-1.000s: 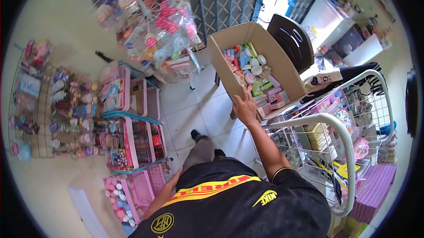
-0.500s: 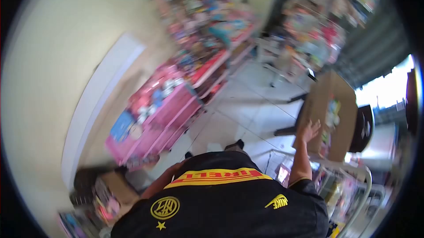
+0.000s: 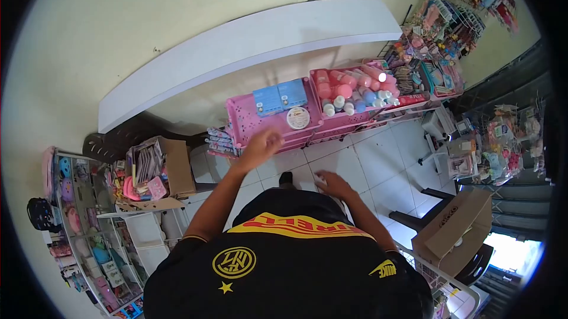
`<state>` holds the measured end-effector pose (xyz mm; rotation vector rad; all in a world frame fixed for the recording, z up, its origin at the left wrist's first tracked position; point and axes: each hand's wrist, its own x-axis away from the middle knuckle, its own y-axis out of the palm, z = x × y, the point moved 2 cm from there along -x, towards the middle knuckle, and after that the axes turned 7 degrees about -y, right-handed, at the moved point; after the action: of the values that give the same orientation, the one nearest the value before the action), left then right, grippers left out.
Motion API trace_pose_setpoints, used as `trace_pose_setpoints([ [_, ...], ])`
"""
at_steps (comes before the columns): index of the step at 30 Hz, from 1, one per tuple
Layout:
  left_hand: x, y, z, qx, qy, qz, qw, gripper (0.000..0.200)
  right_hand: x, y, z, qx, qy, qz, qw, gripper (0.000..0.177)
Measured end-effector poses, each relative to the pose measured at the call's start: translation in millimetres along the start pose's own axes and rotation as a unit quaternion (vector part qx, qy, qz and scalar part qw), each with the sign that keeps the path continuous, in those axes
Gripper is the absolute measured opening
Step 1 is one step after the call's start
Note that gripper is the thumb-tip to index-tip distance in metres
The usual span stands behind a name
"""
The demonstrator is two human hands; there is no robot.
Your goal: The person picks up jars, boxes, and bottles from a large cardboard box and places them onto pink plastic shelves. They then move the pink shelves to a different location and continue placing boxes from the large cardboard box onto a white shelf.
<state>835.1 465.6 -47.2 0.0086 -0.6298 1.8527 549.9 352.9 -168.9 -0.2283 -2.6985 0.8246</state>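
My left hand (image 3: 263, 147) reaches over the front edge of a pink tray (image 3: 241, 122), its fingers loosely bent and apart with nothing visible in them. In that tray lie two light blue packs (image 3: 280, 98) and a round white-lidded tub (image 3: 298, 118), both beyond my fingertips. My right hand (image 3: 336, 185) hangs low above the floor in front of my body, apart from the tray. Its fingers stretch forward, and a pale spot shows at their tips; no held thing can be made out. Pink and white bottles (image 3: 349, 88) fill the neighbouring pink tray section.
A white shelf (image 3: 254, 41) juts from the wall above the trays. On the left, a cardboard box (image 3: 179, 165) of goods stands beside a wire rack (image 3: 77, 201). An open cardboard box (image 3: 452, 230) sits on a dark chair at right. Tiled floor (image 3: 378, 162) lies between.
My view has swung left, from the cardboard box on the chair to the pink trays. My right hand has left that box, and my left hand has come up to the tray.
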Motion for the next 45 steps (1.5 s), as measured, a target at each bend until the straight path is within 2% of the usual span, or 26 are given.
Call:
trace_pose_setpoints([
  [2, -26, -28, -4, -0.117, 0.122, 0.144, 0.975, 0.049, -39, -36, -55, -0.032, -0.036, 0.03, 0.998, 0.045],
  [3, -40, -40, -2, -0.111, 0.124, 0.144, 0.975, 0.049, -56, -49, -70, -0.007, -0.067, 0.054, 0.996, 0.043],
  [5, -60, -58, 8, -0.26, 0.266, 0.221, 0.902, 0.075, -83, -78, -105, 0.029, -0.112, 0.094, 0.989, 0.04],
  [8, -78, -63, 12, -0.383, 0.214, 0.171, 0.882, 0.094, -111, -107, -140, 0.064, -0.155, 0.135, 0.976, 0.036],
  [12, -88, -72, 7, -0.386, 0.174, 0.107, 0.9, 0.1, -138, -126, -155, 0.125, -0.178, 0.149, 0.965, 0.034],
  [15, -58, -84, 13, -0.262, 0.177, 0.122, 0.941, 0.099, -171, -146, -151, 0.177, -0.17, 0.191, 0.951, 0.041],
  [17, -33, -92, 4, 0.071, 0.107, 0.119, 0.985, 0.095, -191, -153, -148, 0.234, -0.167, 0.221, 0.932, 0.047],
  [18, -21, -93, -2, 0.073, 0.103, 0.119, 0.985, 0.095, -199, -153, -153, 0.262, -0.173, 0.205, 0.927, 0.058],
  [20, -1, -96, -13, 0.203, 0.062, 0.126, 0.969, 0.089, -212, -153, -153, 0.29, -0.181, 0.186, 0.921, 0.069],
  [22, 20, -93, -16, 0.274, 0.045, 0.111, 0.954, 0.088, -228, -144, -143, 0.435, -0.122, 0.041, 0.891, 0.088],
  [26, 42, -86, -20, 0.439, 0.026, 0.071, 0.895, 0.081, -215, -151, -168, 0.423, -0.141, 0.03, 0.894, 0.086],
  [28, 53, -83, -32, 0.482, 0.019, 0.021, 0.876, 0.077, -184, -156, -188, 0.233, -0.163, 0.137, 0.949, 0.089],
  [29, 53, -81, -35, 0.524, 0.017, -0.027, 0.851, 0.074, -166, -161, -191, 0.231, -0.152, 0.14, 0.951, 0.089],
  [30, 49, -77, -34, 0.525, 0.012, -0.039, 0.85, 0.074, -146, -166, -192, -0.083, -0.159, 0.11, 0.978, 0.09],
  [31, 45, -69, -31, 0.56, 0.014, -0.084, 0.824, 0.073, -125, -166, -186, -0.39, -0.153, 0.076, 0.905, 0.092],
  [32, 40, -61, -23, 0.593, 0.016, -0.131, 0.795, 0.073, -103, -166, -177, -0.391, -0.144, 0.091, 0.904, 0.092],
  [34, 26, -38, 22, 0.601, 0.006, -0.16, 0.783, 0.077, -58, -168, -160, -0.642, -0.2, 0.106, 0.732, 0.095],
  [35, 21, -26, 58, 0.639, 0.027, -0.237, 0.732, 0.078, -38, -166, -153, -0.684, -0.182, 0.164, 0.687, 0.095],
  [36, 12, -13, 83, 0.669, 0.044, -0.315, 0.671, 0.078, -18, -170, -143, -0.679, -0.186, 0.192, 0.683, 0.095],
  [37, -6, 4, 84, 0.621, 0.006, -0.317, 0.717, 0.078, 2, -174, -132, -0.728, -0.186, 0.202, 0.628, 0.096],
  [38, -18, 22, 102, 0.61, 0.001, -0.346, 0.713, 0.078, 23, -176, -120, -0.773, -0.188, 0.211, 0.568, 0.097],
  [40, -38, 65, 142, 0.513, -0.005, -0.372, 0.774, 0.076, 65, -184, -91, -0.748, -0.204, 0.284, 0.564, 0.087],
  [42, -55, 114, 172, 0.531, -0.055, -0.417, 0.735, 0.067, 110, -194, -63, -0.677, -0.129, 0.363, 0.628, 0.075],
  [43, -68, 142, 180, 0.53, -0.108, -0.395, 0.743, 0.061, 133, -193, -48, -0.721, -0.09, 0.405, 0.555, 0.064],
  [44, -78, 171, 187, 0.525, -0.16, -0.37, 0.75, 0.055, 157, -195, -36, -0.714, -0.1, 0.433, 0.541, 0.064],
  [45, -84, 198, 196, 0.505, -0.165, -0.397, 0.748, 0.055, 183, -196, -25, -0.652, -0.079, 0.497, 0.566, 0.062],
])
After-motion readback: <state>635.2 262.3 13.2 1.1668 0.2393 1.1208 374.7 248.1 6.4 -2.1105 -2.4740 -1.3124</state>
